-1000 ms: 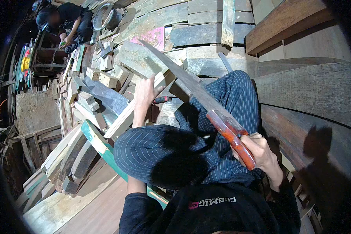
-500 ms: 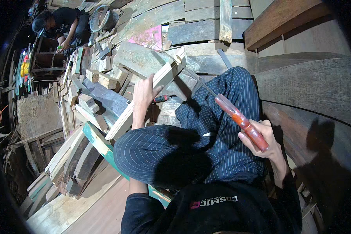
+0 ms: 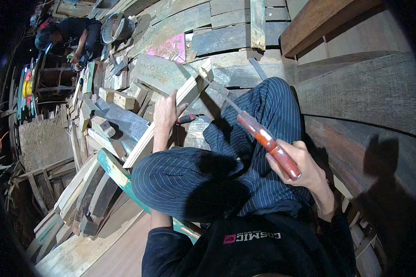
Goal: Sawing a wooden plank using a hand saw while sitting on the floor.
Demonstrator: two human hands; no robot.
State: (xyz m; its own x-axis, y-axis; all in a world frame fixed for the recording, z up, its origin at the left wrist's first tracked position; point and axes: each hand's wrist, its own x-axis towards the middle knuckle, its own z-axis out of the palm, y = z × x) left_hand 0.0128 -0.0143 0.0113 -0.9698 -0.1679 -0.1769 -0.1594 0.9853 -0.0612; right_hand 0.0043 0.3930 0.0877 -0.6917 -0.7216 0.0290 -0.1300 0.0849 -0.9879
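My left hand [image 3: 165, 111] is wrapped round a long pale wooden beam [image 3: 143, 145] that slants up from beside my left knee. In my right hand [image 3: 300, 164] is a handsaw [image 3: 269, 147] with a glossy red-brown handle. Its narrow grey blade, seen nearly edge-on, reaches to the beam's far end, where a cut or notch shows; how deep the blade sits I cannot tell. A screwdriver-like tool with a red and black handle [image 3: 186, 119] lies beside my left hand, its other end hidden.
Wood offcuts [image 3: 124, 100] and a grey slab [image 3: 164, 73] lie at the left and ahead. A pink sheet [image 3: 171, 46] with sawdust is farther off. Curved planks [image 3: 356, 97] rise at the right. Another person [image 3: 74, 37] bends over work at the far left, near a bucket [image 3: 118, 28].
The handsaw and my right hand have moved left, toward the beam. My left hand keeps its hold on the beam. The whole view has shifted slightly.
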